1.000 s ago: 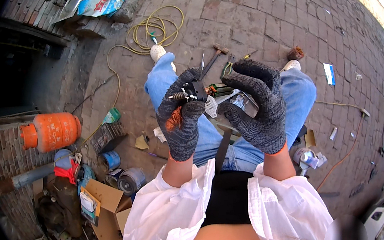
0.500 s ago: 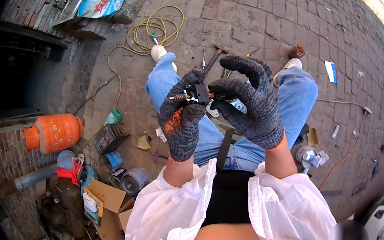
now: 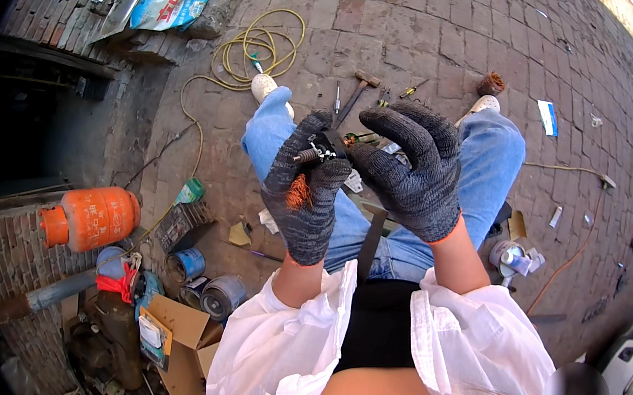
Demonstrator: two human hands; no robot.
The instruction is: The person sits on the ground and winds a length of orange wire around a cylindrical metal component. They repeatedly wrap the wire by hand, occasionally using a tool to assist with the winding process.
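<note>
My left hand (image 3: 308,188), in a dark grey knit glove with an orange cuff, is closed around a small black part (image 3: 330,142). A coiled metal spring (image 3: 306,155) and bright metal pieces stick out of the part's left side. A tuft of orange threads (image 3: 299,193) hangs at the glove's palm. My right hand (image 3: 412,166), gloved alike, is at the part's right side. Its lower fingertips are drawn together against the part, hiding anything pinched there; its upper fingers arch apart from them. Both hands are above my lap.
Beyond my hands, a hammer (image 3: 362,84) and a screwdriver (image 3: 413,89) lie on the brick paving. A yellow hose (image 3: 251,39) is coiled at the far left. Nearer on the left are an orange gas cylinder (image 3: 99,217), paint cans (image 3: 222,298) and a cardboard box (image 3: 176,321).
The black part has tilted and shifted slightly upward in my left hand. My right hand has turned and lowered, its upper fingers dropping and its lower fingertips moving up beside the part.
</note>
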